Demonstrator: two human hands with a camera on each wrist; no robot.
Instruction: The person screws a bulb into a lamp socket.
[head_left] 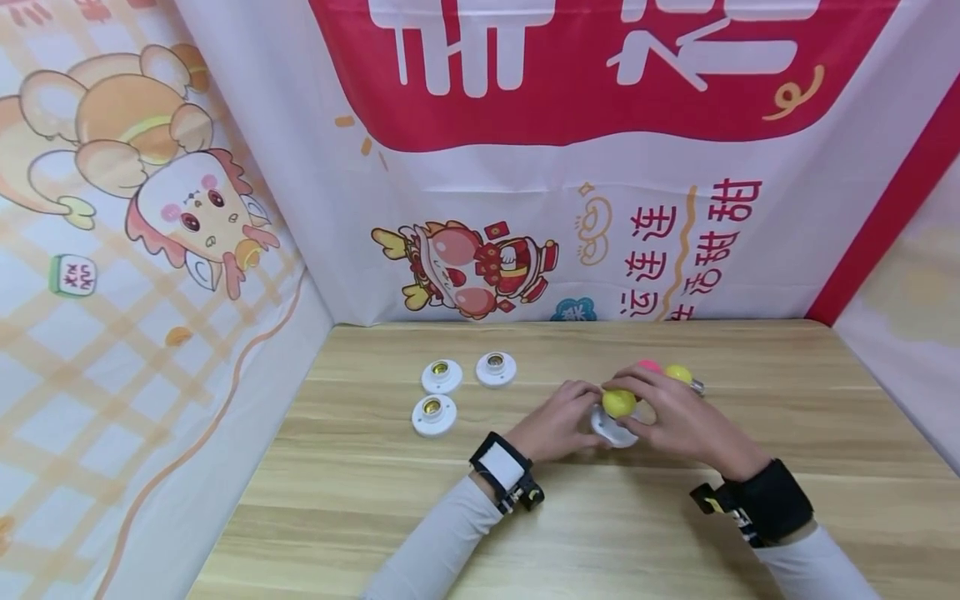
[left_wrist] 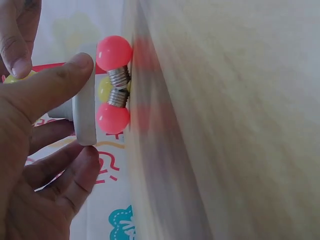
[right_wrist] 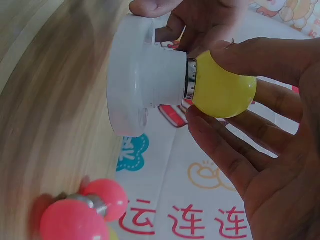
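My left hand [head_left: 553, 425] grips a white round lamp socket [right_wrist: 131, 75] by the rim of its base, thumb on one side and fingers on the other. The socket is held above the table. A yellow light bulb [right_wrist: 225, 92] sits in its mouth, with only a narrow band of the metal screw base showing. Around the bulb's globe, the thumb and fingers of my right hand [head_left: 682, 417] hold it. In the head view the hands partly cover the socket.
Three more white lamp sockets [head_left: 441, 377] lie mouth up on the wooden table [head_left: 360, 508], left of the hands. Beyond the right hand are two pink bulbs [left_wrist: 114, 119] and another yellow bulb [head_left: 678, 373]. Printed cloth [head_left: 480, 183] hangs behind the table.
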